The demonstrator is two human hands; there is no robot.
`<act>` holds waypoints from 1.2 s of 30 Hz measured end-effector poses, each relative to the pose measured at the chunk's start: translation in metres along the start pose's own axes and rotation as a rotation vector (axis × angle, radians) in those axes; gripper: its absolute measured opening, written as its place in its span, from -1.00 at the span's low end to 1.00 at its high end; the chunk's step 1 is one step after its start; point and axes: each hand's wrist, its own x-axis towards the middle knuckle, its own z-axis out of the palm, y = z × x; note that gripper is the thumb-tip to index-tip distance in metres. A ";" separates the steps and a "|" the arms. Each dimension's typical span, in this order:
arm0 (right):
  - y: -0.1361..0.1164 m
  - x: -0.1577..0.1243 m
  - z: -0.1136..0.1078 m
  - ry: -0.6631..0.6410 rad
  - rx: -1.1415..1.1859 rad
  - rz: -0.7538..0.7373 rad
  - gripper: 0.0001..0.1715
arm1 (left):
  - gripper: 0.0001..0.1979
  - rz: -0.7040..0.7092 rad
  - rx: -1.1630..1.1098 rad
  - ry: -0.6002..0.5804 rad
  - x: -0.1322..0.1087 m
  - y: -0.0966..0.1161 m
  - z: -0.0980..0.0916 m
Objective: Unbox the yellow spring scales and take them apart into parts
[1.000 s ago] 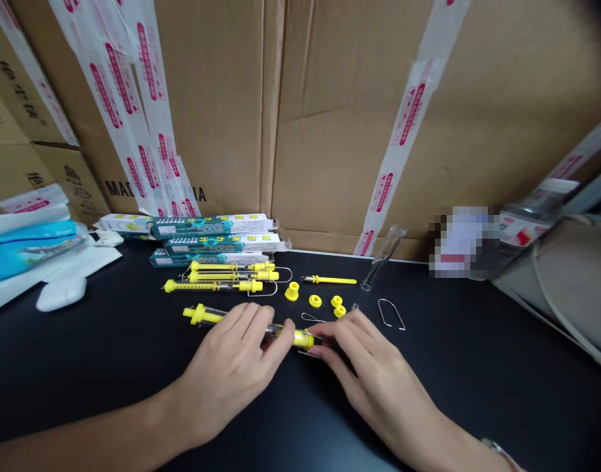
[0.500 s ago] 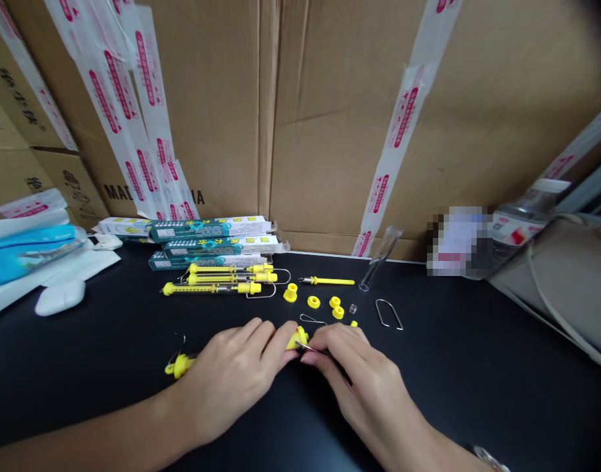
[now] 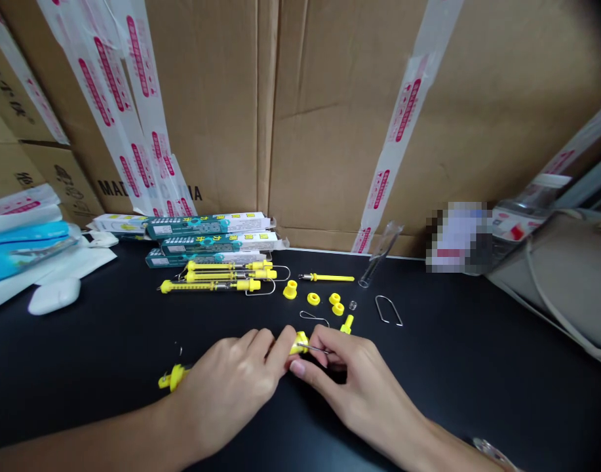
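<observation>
My left hand [image 3: 231, 387] is wrapped round a yellow spring scale [image 3: 175, 376], whose hooked end sticks out to the left and whose yellow cap [image 3: 299, 342] shows between my two hands. My right hand [image 3: 352, 380] pinches a thin metal wire at that cap. Just beyond my fingers lie a small yellow plug [image 3: 347, 323] and a bent wire hook [image 3: 314, 318] on the black table [image 3: 477, 367].
Three finished yellow scales [image 3: 216, 285] lie in front of green-and-white boxes [image 3: 209, 226]. Loose yellow caps [image 3: 313, 298], a yellow rod [image 3: 327, 278], a small spring [image 3: 352, 305], a wire loop [image 3: 388, 309] and a clear tube [image 3: 379, 259] lie farther back. Cardboard boxes wall the rear; a white mouse [image 3: 54, 295] sits left.
Both hands drew the scale toward me and to the left. The scale's hooked end now sticks out lower left, and a yellow plug has come into view beyond my right hand.
</observation>
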 end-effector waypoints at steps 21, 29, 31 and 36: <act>0.011 0.000 0.000 0.146 0.033 -0.022 -0.36 | -0.56 -0.054 -0.069 -0.105 0.008 0.010 -0.007; 0.012 -0.003 0.001 0.164 -0.107 -0.167 -0.39 | -0.49 -0.023 0.040 -0.012 0.000 0.013 -0.003; 0.012 -0.004 0.002 0.165 -0.151 -0.218 -0.42 | -0.50 0.004 0.054 -0.007 -0.002 0.012 -0.003; 0.010 -0.005 0.002 0.129 -0.144 -0.166 -0.39 | -0.56 -0.018 -0.029 -0.068 0.000 0.009 -0.005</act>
